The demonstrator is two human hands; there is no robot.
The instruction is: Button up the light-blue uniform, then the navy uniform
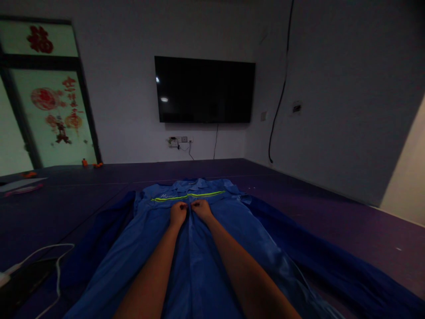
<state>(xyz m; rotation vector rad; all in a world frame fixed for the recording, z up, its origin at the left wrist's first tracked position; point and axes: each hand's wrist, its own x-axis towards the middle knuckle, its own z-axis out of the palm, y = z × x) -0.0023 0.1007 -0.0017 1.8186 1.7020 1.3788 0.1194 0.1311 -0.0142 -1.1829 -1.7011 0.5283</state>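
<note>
A blue work jacket (232,235) lies spread face up before me, its collar at the far end and its darker sleeves out to both sides. A yellow-green stripe crosses its chest. My left hand (178,213) is closed at the left of the front placket, just below the stripe, fingers pinching the cloth. Opposite it, my right hand (201,209) pinches the placket's right side. The two hands are close together with the front seam between them. Any button or fastener under the fingertips is too small to make out.
Purple floor (318,199) surrounds the jacket. At the lower left lie a white cable (58,266) and a dark flat object (28,281). Small orange things (85,162) stand by the glass door (49,115). A television (204,91) hangs on the far wall; a black cable (282,88) dangles right.
</note>
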